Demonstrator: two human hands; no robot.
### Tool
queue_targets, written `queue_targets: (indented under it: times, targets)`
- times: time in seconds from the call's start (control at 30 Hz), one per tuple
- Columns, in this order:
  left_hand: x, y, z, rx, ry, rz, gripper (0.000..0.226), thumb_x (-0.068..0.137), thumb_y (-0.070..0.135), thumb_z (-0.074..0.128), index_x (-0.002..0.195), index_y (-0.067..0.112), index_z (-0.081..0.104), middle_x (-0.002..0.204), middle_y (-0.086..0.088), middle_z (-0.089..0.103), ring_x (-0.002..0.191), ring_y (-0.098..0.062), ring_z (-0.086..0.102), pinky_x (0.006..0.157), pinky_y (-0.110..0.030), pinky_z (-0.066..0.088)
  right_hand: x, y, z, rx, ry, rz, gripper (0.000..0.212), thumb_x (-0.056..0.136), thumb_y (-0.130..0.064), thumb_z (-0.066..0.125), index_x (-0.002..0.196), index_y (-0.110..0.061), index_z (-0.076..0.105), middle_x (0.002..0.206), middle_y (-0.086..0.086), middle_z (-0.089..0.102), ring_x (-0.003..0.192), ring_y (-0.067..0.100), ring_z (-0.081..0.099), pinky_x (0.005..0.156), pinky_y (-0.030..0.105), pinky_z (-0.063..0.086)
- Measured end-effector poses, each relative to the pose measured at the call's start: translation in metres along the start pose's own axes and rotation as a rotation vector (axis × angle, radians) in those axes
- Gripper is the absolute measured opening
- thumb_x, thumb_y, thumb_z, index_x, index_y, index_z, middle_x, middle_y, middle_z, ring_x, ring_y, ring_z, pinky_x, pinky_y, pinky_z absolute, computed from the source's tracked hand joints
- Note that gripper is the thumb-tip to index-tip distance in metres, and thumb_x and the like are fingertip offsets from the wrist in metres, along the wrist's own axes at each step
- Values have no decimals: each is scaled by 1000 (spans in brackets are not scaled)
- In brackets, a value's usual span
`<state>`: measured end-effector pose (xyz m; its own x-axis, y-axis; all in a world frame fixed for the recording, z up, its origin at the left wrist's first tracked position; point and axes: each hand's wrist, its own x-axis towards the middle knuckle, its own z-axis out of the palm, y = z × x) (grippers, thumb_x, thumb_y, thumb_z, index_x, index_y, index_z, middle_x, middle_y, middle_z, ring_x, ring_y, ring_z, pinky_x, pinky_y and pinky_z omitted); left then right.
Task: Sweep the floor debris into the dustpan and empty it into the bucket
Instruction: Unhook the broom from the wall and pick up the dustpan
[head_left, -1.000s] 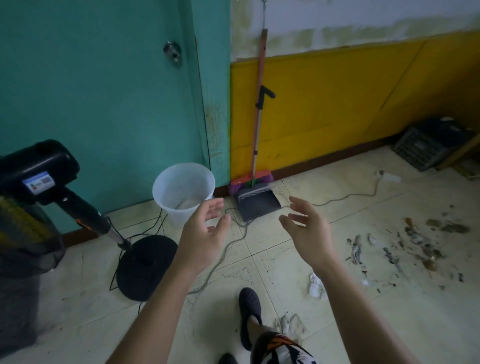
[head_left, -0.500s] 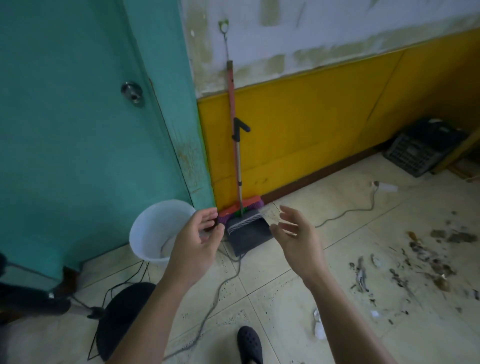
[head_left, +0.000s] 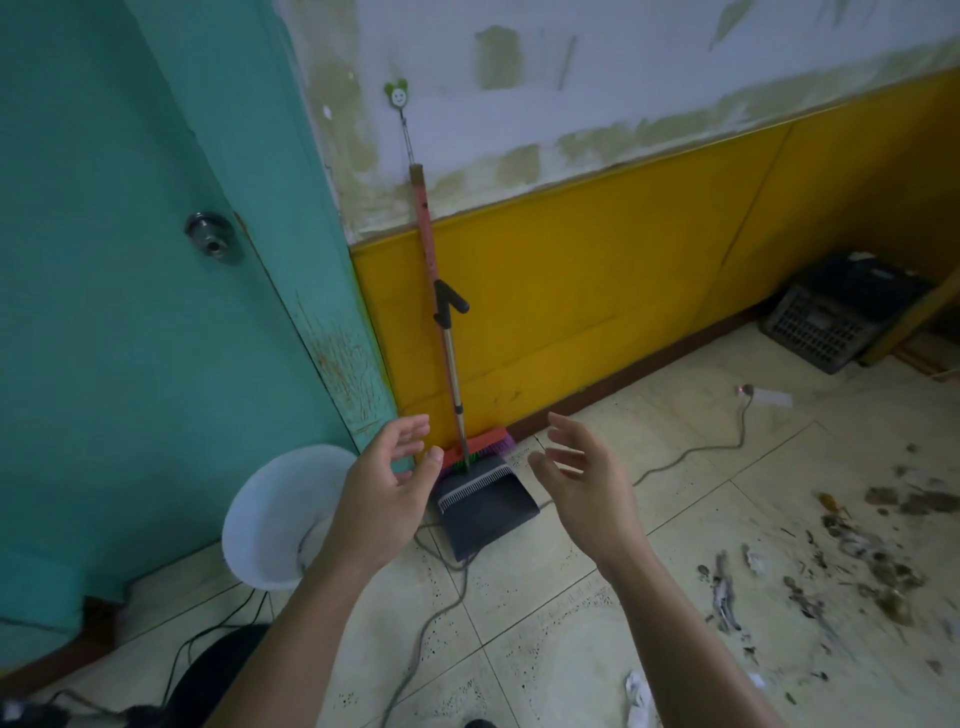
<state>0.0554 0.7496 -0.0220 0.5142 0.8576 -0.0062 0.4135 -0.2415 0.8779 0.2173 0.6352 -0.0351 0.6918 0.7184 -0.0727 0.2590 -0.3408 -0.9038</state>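
Both hands are raised in front of the person, empty, palms turned toward each other with the fingers loosely spread: the left hand (head_left: 387, 493) sits just left of the dustpan, and the right hand (head_left: 582, 483) just right of it, neither touching anything. Between them the dark dustpan (head_left: 483, 512) rests on the tiled floor (head_left: 545, 623) at the foot of the yellow wall panel (head_left: 597, 291). The broom (head_left: 451, 358) stands upright behind it, its red and purple brush head against the dustpan's comb edge and its pole leaning on the wall under a small green hook (head_left: 397, 96). A white bucket (head_left: 275, 519) stands to the left, beside the teal door (head_left: 130, 312), partly hidden by the left forearm. Dark debris (head_left: 857, 551) lies scattered over the tiles well to the right, with a crumpled scrap of paper (head_left: 639, 696) nearer the bottom edge. A grey cable (head_left: 691, 452) snakes across the floor and passes under the dustpan.
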Motion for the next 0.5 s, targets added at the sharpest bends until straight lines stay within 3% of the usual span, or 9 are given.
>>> queue_targets:
  times: [0.13, 0.3, 0.5]
  targets:
    - [18, 1, 0, -8, 17, 4, 36, 96, 24, 57, 132, 21, 53, 129, 8, 57, 117, -6, 53, 84, -13, 40, 16, -3, 1, -11, -7, 0, 48, 92, -29, 62, 138, -30, 47, 121, -15, 55, 107, 5, 57, 90, 32, 53]
    - [45, -1, -1, -48, 17, -6, 35, 96, 25, 57, 131, 23, 53, 128, 9, 57, 118, -5, 53, 94, -22, 43, 42, -7, 10, -28, -9, -3, 48, 92, -25, 63, 137, -28, 48, 119, -12, 56, 105, 6, 58, 89, 34, 54]
    - [96, -13, -3, -71, 11, -24, 35, 96, 25, 58, 131, 22, 54, 127, 10, 58, 116, -4, 54, 93, -22, 45, 84, -17, 23, -49, 14, 1, 47, 92, -28, 63, 137, -29, 49, 114, -16, 56, 101, -1, 58, 87, 29, 53]
